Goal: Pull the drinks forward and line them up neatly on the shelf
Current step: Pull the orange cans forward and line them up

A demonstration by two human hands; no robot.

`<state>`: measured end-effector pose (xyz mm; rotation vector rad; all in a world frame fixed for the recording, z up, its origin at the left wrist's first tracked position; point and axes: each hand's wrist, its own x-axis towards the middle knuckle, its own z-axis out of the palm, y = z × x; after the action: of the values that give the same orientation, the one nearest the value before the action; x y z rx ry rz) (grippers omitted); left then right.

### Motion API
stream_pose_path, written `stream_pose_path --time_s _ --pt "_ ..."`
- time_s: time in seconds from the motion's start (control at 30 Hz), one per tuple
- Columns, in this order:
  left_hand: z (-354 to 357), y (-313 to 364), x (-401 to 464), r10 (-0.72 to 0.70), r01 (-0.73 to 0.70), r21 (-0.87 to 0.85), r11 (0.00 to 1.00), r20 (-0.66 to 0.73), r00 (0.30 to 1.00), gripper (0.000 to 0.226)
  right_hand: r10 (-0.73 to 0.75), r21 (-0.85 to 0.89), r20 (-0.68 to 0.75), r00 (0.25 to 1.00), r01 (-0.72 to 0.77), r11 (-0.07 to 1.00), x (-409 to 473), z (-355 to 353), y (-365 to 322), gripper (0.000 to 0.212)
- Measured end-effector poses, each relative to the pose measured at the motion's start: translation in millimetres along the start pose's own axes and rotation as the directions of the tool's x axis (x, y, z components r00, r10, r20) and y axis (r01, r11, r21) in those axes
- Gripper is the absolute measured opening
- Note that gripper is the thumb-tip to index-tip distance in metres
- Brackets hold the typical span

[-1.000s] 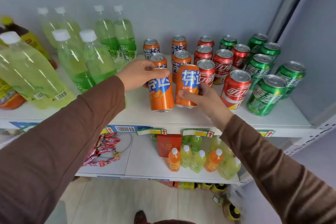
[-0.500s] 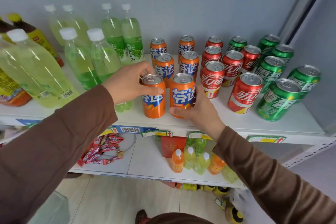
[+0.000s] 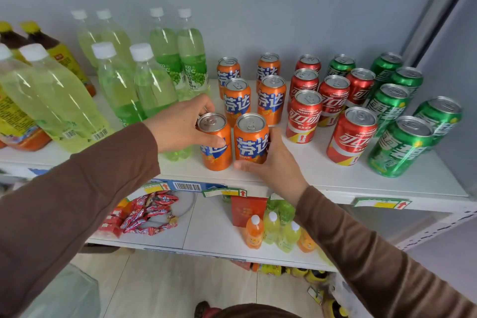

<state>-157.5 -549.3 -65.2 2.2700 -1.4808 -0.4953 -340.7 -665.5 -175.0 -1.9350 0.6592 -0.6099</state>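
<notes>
Two orange cans stand side by side near the front edge of the white shelf [image 3: 335, 175]. My left hand [image 3: 178, 124] grips the left orange can [image 3: 215, 147] from its left side and top. My right hand [image 3: 273, 165] wraps the right orange can [image 3: 250, 139] from the right and below. Behind them stand two more pairs of orange cans [image 3: 237, 100]. To the right are rows of red cola cans [image 3: 352, 137] and green cans [image 3: 400, 147], the front ones near the edge.
Tall green and yellow drink bottles [image 3: 116, 85] fill the shelf's left half, right beside my left hand. The lower shelf [image 3: 206, 230] holds red snack packets, a red box and small bottles. A grey wall closes the back and the right side.
Both orange cans, tilted and lifted a second ago, now stand upright on the shelf near its front edge. Both hands stay on them.
</notes>
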Motion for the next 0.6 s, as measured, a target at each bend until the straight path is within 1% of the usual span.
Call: stream_pose_path --time_s 0.03,0.1,0.17,0.23,0.3,0.4,0.47,0.5,0.6 --pt "-2.9 1.5 -1.0 -0.006 0.006 0.008 1.000 0.031 0.999 0.072 0.004 0.068 0.034 0.999 -0.006 0.998 -1.4 -3.3 -1.3 0.086" --pt "-14.1 7.7 -2.9 -0.003 0.001 0.023 1.000 0.088 0.996 0.085 0.014 0.232 0.070 0.997 -0.030 0.972 -4.7 -12.7 -7.0 0.079" --pt "-31.4 18.1 -5.2 0.026 -0.028 0.014 1.000 0.131 0.991 0.090 0.051 0.283 0.034 0.998 -0.059 0.957 -5.2 -25.4 -16.1 0.069" --pt "-51.5 31.9 -5.5 0.071 -0.074 0.012 0.997 0.157 0.985 0.090 0.086 0.328 -0.024 0.996 -0.073 0.942 0.4 -36.6 -21.8 0.064" --pt "-72.0 45.1 0.2 0.109 -0.120 0.050 0.992 0.173 0.979 0.085 0.107 0.343 -0.054 0.993 -0.082 0.936 11.4 -42.9 -25.1 0.068" --pt "-103.9 62.0 19.3 0.153 -0.184 0.111 0.977 0.238 0.959 0.082 0.153 0.385 -0.047 0.987 -0.124 0.914 28.0 -42.0 -29.7 0.080" --pt "-122.8 71.3 33.7 0.165 -0.230 0.196 0.953 0.298 0.940 0.082 0.200 0.423 -0.050 0.978 -0.161 0.892 36.8 -38.8 -32.5 0.092" --pt "-131.1 75.2 41.9 0.160 -0.248 0.255 0.935 0.319 0.934 0.081 0.218 0.435 -0.055 0.974 -0.173 0.883 40.6 -36.9 -32.6 0.092" --pt "-150.2 83.5 72.3 0.138 -0.290 0.331 0.898 0.413 0.900 0.078 0.240 0.477 -0.071 0.968 -0.179 0.861 50.3 -30.3 -29.3 0.063"
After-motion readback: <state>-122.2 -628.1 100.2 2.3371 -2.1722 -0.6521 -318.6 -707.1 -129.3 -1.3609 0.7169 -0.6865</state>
